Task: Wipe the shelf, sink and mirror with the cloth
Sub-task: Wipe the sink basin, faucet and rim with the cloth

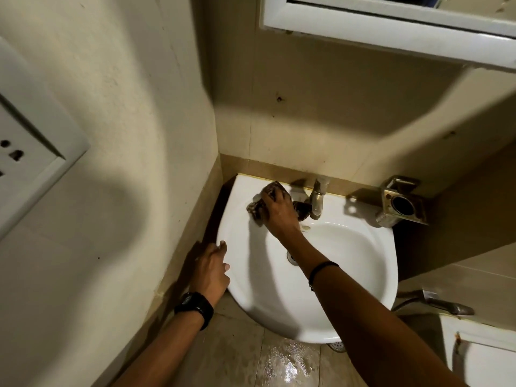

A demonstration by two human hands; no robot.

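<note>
Cloth (261, 208) bunched under my right hand (277, 212), fingers clamped on it, rubs the sink (363, 263) ledge by the tap (317, 199); my spread left hand (210, 270) braces the rim, so I'd press flat, overlapping strokes.

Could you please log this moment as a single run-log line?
stage: wiping sink | right hand: pressing cloth on sink deck left of tap | left hand: braced on sink's left rim | mirror: untouched now

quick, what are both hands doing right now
Left hand: open, empty, resting on the sink rim.
Right hand: closed on the cloth, pressing it on the sink's back left corner.
</note>
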